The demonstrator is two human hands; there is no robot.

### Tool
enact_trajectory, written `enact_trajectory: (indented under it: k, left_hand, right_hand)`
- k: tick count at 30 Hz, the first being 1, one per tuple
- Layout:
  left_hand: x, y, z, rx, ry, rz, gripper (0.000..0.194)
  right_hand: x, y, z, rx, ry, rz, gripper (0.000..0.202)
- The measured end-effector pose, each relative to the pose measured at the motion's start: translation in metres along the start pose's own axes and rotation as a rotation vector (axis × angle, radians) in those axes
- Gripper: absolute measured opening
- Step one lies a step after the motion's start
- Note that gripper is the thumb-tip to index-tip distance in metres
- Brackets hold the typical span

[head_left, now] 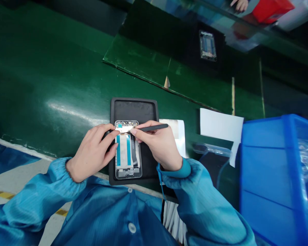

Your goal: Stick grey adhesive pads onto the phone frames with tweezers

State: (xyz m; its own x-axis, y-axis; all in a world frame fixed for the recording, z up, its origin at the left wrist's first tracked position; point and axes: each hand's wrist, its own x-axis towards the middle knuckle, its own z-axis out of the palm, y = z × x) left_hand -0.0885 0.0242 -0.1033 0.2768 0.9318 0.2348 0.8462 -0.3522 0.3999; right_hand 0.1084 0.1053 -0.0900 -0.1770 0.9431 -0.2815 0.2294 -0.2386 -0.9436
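One opened phone (123,152) lies in the near-left part of the black tray (133,99), where my right grip (161,142), over the tray's right side, is clamped on a slim dark tool (155,127), and my left grip (92,150), from the tray's left, touches the phone, though whether it pinches anything I cannot tell.

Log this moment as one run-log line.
left hand: at left edge of opened phone | right hand: holding black tool, tip at phone | phone: on black tray | blue bin: at right
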Motion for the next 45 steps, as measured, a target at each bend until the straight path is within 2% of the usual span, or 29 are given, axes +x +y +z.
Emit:
enact_trajectory:
  k: [14,21,29,31,34,36,38,42,45]
  left_hand:
    - [0.001,0.000,0.001,0.007,-0.003,0.000,0.033]
    - [0.000,0.001,-0.002,0.210,-0.060,0.074,0.040]
    - [0.008,0.015,-0.021,0.389,-0.207,0.142,0.040]
    - [0.007,0.016,-0.021,0.377,-0.196,0.052,0.040]
    - [0.005,0.018,-0.016,0.336,-0.202,-0.297,0.043]
    - [0.006,0.021,-0.013,0.324,-0.283,-0.482,0.040]
    - [0.010,0.026,-0.011,0.334,-0.363,-0.551,0.040]
    - [0.018,0.030,-0.011,0.368,-0.373,-0.574,0.042]
    - [0.020,0.013,-0.018,0.438,-0.350,-0.591,0.042]
  right_hand:
    - [0.000,-0.001,-0.001,-0.025,-0.007,-0.011,0.031]
    - [0.000,-0.003,-0.002,-0.030,-0.023,-0.039,0.029]
    - [-0.026,-0.016,-0.029,-0.069,0.202,-0.169,0.019]
    - [-0.036,-0.011,-0.040,-0.032,0.232,-0.170,0.019]
    - [-0.046,0.003,-0.058,0.030,0.257,-0.142,0.021]
    - [-0.047,0.014,-0.069,0.060,0.271,-0.130,0.022]
    - [-0.044,0.024,-0.078,0.083,0.275,-0.129,0.023]
    - [-0.034,0.037,-0.089,0.097,0.254,-0.158,0.028]
    - [-0.030,0.041,-0.093,0.130,0.227,-0.174,0.032]
